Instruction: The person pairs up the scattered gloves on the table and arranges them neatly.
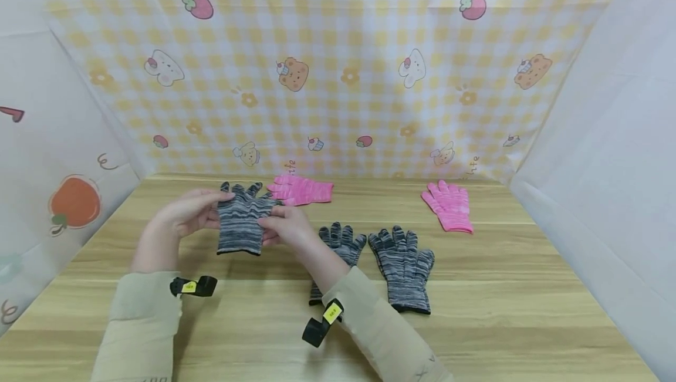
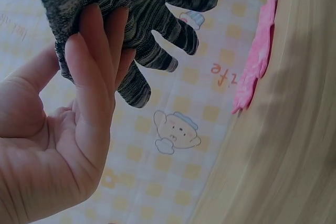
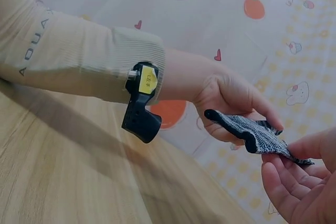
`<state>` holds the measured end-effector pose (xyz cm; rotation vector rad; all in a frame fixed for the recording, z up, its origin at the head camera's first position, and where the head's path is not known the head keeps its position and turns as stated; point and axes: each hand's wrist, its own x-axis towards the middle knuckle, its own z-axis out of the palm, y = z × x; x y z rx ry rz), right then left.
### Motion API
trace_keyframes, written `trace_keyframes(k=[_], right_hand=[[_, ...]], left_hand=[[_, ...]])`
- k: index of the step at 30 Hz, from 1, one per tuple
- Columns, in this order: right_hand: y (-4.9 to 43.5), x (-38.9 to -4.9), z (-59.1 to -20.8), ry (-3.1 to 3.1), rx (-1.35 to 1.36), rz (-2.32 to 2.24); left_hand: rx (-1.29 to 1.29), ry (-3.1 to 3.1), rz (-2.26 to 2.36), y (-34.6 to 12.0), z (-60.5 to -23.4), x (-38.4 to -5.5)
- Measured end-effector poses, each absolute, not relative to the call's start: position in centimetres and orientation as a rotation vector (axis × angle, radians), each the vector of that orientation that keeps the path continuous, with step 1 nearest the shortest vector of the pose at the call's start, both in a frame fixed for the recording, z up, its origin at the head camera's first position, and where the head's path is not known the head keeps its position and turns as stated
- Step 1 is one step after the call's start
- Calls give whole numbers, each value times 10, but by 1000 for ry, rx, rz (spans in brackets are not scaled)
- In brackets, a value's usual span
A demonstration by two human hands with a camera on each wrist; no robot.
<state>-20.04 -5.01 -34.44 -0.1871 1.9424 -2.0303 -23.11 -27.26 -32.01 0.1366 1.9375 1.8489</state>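
Note:
Both hands hold a black-and-grey striped knit glove (image 1: 240, 223) up off the table, its fingers pointing away and its dark-edged cuff toward the person. My left hand (image 1: 192, 212) pinches the glove's left side, thumb on top and fingers beneath. On the opposite side, my right hand (image 1: 287, 226) pinches the edge between thumb and fingers. In the right wrist view the raised glove (image 3: 257, 135) is seen from its cuff end, spanning the two hands. Below the right forearm lies a second striped glove (image 1: 343, 244), partly hidden by that arm. Another striped glove (image 1: 404, 267) lies flat to its right.
A pink glove (image 1: 306, 191) lies sideways at the table's back, just behind the raised one. Another pink glove (image 1: 449, 206) lies at the back right. The wooden table (image 1: 528, 300) meets a yellow-checked cloth (image 1: 338, 106) behind, with pale cloth walls at both sides.

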Motion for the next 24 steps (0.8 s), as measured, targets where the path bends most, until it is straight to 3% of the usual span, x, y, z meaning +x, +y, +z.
trace_keyframes(k=[11,24], right_hand=[[-36,-190,-343,1875,-230,-2076],[-14,-183,-338,1987,-230,-2032]], left_hand=[[74,1920,1838,-253,-321,-230],[186,1907,1778,-237,-322,-229]])
